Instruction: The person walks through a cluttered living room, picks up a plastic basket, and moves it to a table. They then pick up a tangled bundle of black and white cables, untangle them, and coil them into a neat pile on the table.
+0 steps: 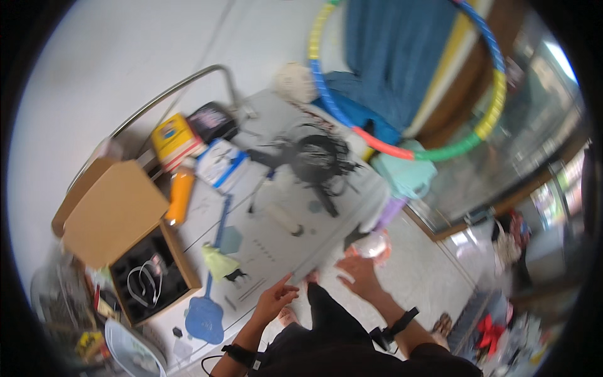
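My left hand (277, 299) hovers by the near edge of a white table (275, 257), index finger extended and nothing in it. My right hand (362, 278) is just past the table's edge, over the floor, with fingers apart and nothing held. On the table beyond them lies a blurred tangle of black straps and gear (315, 158). A pale cylindrical object (284, 217) rests closer to me. To the left are a blue fly swatter (205, 319) and a yellow-green cloth item (219, 264).
An open cardboard box (181, 264) with dark lining holds a white looped item (145, 283). Behind it stand an orange bottle (180, 195), a yellow box (174, 139) and a black pouch (213, 121). A multicoloured hoop (384, 145) and a mint-green plastic object (407, 174) are at upper right.
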The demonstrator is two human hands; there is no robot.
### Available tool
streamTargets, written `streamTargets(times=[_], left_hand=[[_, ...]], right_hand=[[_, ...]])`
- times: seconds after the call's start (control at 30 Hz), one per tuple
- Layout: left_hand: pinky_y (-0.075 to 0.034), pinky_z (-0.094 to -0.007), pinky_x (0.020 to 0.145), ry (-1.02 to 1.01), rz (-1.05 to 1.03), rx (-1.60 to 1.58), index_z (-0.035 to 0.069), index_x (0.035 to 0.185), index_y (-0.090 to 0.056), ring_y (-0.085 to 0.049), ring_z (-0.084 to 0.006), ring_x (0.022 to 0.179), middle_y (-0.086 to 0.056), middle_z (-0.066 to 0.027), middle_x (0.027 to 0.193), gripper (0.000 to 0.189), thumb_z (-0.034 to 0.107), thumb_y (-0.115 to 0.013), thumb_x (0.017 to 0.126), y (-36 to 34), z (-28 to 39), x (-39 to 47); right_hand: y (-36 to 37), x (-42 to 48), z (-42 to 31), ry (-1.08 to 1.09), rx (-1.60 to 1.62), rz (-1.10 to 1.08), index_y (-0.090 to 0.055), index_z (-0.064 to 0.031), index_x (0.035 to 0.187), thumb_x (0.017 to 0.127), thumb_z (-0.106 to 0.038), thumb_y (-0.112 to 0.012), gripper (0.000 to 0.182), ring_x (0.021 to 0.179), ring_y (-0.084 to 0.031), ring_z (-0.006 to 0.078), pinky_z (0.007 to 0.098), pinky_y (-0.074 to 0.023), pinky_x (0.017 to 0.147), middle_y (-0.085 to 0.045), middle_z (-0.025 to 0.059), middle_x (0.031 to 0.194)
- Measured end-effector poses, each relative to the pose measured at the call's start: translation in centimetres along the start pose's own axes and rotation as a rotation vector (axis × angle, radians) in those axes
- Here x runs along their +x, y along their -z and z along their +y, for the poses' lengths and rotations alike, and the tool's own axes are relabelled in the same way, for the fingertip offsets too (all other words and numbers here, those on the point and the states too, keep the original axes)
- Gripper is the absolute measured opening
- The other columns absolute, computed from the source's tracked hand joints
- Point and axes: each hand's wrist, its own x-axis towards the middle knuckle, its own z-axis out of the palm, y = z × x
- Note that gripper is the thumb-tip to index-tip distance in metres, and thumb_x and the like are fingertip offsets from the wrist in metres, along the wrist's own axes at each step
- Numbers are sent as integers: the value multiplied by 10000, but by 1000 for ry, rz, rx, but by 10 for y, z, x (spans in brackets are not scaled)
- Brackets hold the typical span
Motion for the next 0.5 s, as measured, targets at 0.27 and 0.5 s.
streamTargets(times=[0.27, 0.5], left_hand=[[-474, -277, 777, 156, -449, 342, 11, 1169, -527, -598, -181, 906, -617, -122, 1009, 323, 135, -544, 870, -136, -8, 4], [-464, -257, 760, 108, -903, 698, -15, 933, -654, -601, -123, 835, -644, -70, 941, 236, 189, -549, 876, -256, -38, 20]], right_hand=[[31, -197, -38, -525, 66, 143, -602, -126, 1002, 736, -165, -639, 272, 887, -539, 194, 346, -395, 737, -599, 10, 927], [16, -358, -55, -737, 38, 489, -635, -86, 910, 715, -125, -648, 199, 778, -583, 243, 358, -459, 704, -630, 61, 838]])
